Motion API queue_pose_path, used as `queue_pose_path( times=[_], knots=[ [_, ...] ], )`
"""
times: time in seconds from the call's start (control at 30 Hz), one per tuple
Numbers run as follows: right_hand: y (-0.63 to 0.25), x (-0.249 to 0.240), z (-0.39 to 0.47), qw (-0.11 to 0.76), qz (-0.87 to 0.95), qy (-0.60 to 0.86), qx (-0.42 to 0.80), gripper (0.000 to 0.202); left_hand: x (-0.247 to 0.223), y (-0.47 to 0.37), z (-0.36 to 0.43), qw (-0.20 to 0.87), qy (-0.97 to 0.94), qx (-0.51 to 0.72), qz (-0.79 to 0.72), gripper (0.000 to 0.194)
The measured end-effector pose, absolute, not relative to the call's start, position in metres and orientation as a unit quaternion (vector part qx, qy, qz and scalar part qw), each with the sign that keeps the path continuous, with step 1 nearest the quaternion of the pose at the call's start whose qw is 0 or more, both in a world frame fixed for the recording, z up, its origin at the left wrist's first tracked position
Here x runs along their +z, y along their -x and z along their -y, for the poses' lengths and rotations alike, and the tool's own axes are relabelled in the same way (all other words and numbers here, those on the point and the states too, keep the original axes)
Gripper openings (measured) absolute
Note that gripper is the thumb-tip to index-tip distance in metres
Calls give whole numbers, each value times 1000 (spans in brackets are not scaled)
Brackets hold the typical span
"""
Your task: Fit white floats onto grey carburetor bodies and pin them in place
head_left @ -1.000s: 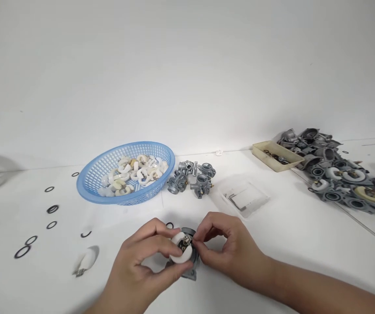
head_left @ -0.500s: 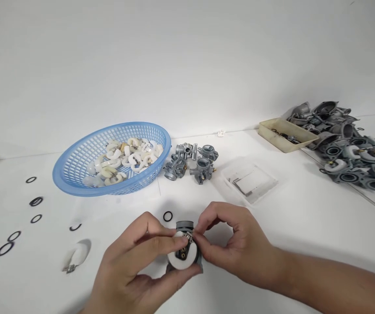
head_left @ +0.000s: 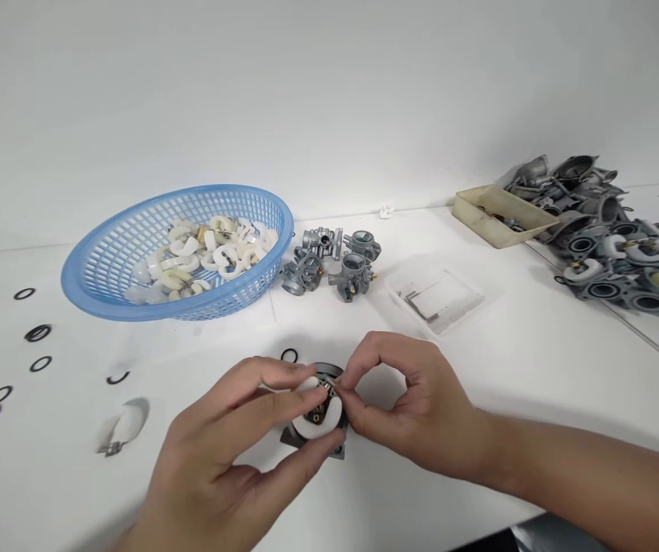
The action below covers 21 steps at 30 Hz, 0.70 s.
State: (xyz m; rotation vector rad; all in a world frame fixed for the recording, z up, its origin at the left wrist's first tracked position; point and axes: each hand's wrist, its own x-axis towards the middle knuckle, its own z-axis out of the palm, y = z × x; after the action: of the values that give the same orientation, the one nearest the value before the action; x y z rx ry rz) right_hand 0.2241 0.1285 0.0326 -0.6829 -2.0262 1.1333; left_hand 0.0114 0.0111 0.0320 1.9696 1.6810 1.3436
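Note:
A grey metal carburetor (head_left: pixel 336 448) stands on the white table with its open float side facing up. On it sits a white C-shaped float (head_left: pixel 321 426), curving around brass jets. My left hand (head_left: pixel 237 437) steadies both, its thumb along the near edge and its fingertips over the float's hinge. At the hinge my right hand (head_left: pixel 406 399) pinches a small metal pin (head_left: pixel 331 381) between thumb and forefinger; the fingertips partly cover it. Just behind the carburetor lies a black O-ring (head_left: pixel 289 355).
A blue basket (head_left: pixel 84 295) of white floats stands behind left. Several carburetors (head_left: pixel 352 276), a clear tray (head_left: pixel 456 307) of pins, a cream tray (head_left: pixel 479 226) and a pile of carburetor bodies (head_left: pixel 599 253) lie behind and right. Black O-rings (head_left: pixel 37 333) and a loose float (head_left: pixel 127 425) lie left.
The view has shifted, so the table items sit higher and further left. The carburetor has tilted slightly in my left hand. My right hand keeps its pinch at the hinge.

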Motion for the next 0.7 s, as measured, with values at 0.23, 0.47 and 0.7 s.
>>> queue_pose_path(
  times=[0.23, 0.47, 0.7],
  knots=[
    [-229, 30, -120, 351, 770, 278, 454, 19, 33, -17, -10, 65, -677, 439, -587, 29],
    [-232, 28, -121, 338, 763, 281, 474, 21, 32, -16, -15, 136, -646, 452, -600, 35],
    [-235, 28, -125, 329, 755, 271, 498, 18, 27, -14, -19, 169, -638, 468, -588, 43]
  ],
)
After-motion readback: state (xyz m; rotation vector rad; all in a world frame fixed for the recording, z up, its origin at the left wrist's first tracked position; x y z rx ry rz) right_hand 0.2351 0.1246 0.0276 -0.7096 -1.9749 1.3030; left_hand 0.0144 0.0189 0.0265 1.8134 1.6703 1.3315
